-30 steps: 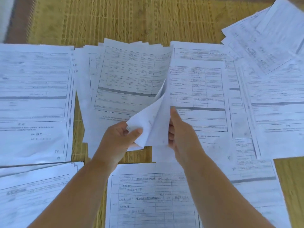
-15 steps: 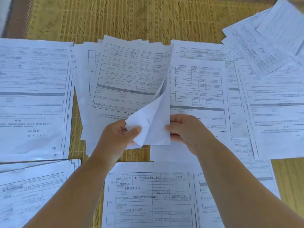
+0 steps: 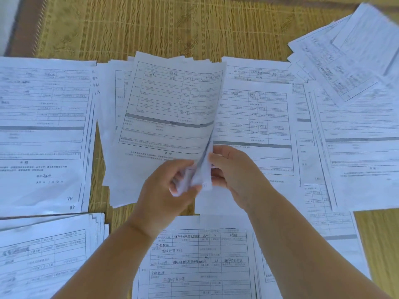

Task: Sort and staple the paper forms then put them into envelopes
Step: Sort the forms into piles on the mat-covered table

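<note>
Forms (image 3: 43,117) cover your woven mat (image 3: 172,29); your left hand (image 3: 166,190) and right hand (image 3: 235,171) pinch lifted sheets (image 3: 172,108) at their lower corner.

It looked like a home floor: a woven straw mat (image 3: 194,29) lay under spread stacks of printed forms (image 3: 43,126), its brown border (image 3: 26,24) at the far left.

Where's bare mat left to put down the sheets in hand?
Biggest free patch: the woven mat beyond the far edges of the piles. Smaller ones: the strip between the left pile and the middle pile, and the right near corner. Everywhere round both hands, left and right, forms overlap.
</note>
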A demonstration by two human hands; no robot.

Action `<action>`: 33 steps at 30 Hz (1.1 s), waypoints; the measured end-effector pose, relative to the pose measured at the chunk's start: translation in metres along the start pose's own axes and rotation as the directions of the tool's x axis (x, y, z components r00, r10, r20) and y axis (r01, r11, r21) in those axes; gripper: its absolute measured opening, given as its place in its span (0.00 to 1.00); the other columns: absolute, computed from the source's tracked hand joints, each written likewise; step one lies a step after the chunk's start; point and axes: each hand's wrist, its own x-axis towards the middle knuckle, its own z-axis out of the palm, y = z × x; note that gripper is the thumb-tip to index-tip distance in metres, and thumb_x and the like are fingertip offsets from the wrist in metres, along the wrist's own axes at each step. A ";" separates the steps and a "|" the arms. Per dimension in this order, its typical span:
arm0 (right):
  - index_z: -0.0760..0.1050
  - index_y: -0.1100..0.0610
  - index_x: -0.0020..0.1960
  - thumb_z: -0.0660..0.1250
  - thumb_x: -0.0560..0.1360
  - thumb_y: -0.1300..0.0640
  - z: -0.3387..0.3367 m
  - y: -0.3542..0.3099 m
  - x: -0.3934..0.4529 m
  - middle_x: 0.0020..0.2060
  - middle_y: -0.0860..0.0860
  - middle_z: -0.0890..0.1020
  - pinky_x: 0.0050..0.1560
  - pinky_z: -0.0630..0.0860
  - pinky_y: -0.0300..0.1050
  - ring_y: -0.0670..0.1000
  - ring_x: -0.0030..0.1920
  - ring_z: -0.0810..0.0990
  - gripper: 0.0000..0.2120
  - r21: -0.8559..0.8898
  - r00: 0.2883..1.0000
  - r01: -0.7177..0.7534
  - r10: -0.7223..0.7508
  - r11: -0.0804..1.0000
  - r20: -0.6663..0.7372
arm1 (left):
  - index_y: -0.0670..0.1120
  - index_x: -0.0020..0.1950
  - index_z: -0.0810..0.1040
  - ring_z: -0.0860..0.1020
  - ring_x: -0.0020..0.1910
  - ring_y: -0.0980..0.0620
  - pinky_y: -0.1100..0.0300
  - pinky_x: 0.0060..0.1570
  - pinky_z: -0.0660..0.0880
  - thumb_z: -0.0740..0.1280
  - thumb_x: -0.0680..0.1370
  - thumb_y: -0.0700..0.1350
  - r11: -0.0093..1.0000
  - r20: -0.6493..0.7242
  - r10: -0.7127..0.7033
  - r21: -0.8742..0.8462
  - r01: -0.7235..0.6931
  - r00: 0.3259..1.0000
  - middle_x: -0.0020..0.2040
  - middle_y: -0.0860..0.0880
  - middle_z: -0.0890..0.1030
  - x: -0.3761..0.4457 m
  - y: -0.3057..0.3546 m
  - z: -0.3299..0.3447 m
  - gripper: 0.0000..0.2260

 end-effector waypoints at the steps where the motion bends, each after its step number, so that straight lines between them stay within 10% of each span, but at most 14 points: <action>1: 0.80 0.58 0.55 0.62 0.78 0.63 0.004 -0.002 -0.002 0.47 0.57 0.86 0.50 0.82 0.49 0.56 0.48 0.85 0.10 -0.002 1.000 0.017 -0.017 1.000 0.019 | 0.51 0.64 0.75 0.75 0.55 0.62 0.71 0.55 0.71 0.74 0.69 0.46 0.987 0.035 0.094 0.127 -0.098 0.995 0.58 0.57 0.77 -0.002 -0.002 0.002 0.24; 5: 0.80 0.52 0.53 0.61 0.80 0.60 0.000 -0.003 -0.022 0.46 0.50 0.85 0.50 0.79 0.42 0.48 0.46 0.84 0.10 -0.063 0.998 0.059 -0.057 0.996 0.033 | 0.45 0.72 0.67 0.71 0.64 0.56 0.59 0.60 0.72 0.65 0.74 0.40 0.885 0.032 0.241 0.403 -0.234 0.970 0.66 0.51 0.72 0.002 -0.005 0.006 0.26; 12: 0.81 0.56 0.49 0.64 0.77 0.62 -0.138 0.033 -0.082 0.35 0.49 0.84 0.48 0.79 0.50 0.51 0.41 0.82 0.07 -0.131 0.710 -0.013 -0.083 0.991 -0.699 | 0.46 0.42 0.71 0.68 0.28 0.53 0.65 0.25 0.65 0.60 0.72 0.45 0.989 -0.197 -0.118 0.064 0.133 0.973 0.30 0.50 0.71 0.004 0.009 0.003 0.04; 17: 0.80 0.59 0.45 0.66 0.78 0.58 -0.174 0.056 -0.082 0.35 0.53 0.84 0.42 0.78 0.47 0.54 0.39 0.82 0.07 -0.069 0.790 -0.284 0.193 0.956 -0.582 | 0.45 0.50 0.74 0.72 0.34 0.51 0.70 0.27 0.70 0.67 0.77 0.40 0.966 -0.244 -0.257 -0.083 0.244 0.935 0.38 0.45 0.77 0.002 0.014 0.004 0.04; 25: 0.78 0.66 0.40 0.72 0.72 0.46 -0.130 0.034 -0.064 0.32 0.56 0.75 0.40 0.70 0.46 0.53 0.35 0.71 0.21 -0.271 0.892 -0.264 0.128 0.926 -0.433 | 0.45 0.50 0.74 0.74 0.37 0.55 0.63 0.36 0.70 0.67 0.77 0.36 0.959 -0.284 -0.281 -0.116 0.259 0.917 0.38 0.53 0.77 0.002 0.014 0.010 0.06; 33: 0.74 0.56 0.55 0.74 0.69 0.46 -0.081 0.034 -0.046 0.45 0.50 0.82 0.38 0.77 0.46 0.48 0.36 0.81 0.21 -0.052 0.816 -0.226 0.160 0.973 -0.555 | 0.45 0.51 0.74 0.74 0.34 0.48 0.59 0.31 0.70 0.64 0.79 0.38 0.934 -0.422 -0.339 -0.257 0.247 0.841 0.38 0.47 0.77 -0.011 0.014 0.023 0.04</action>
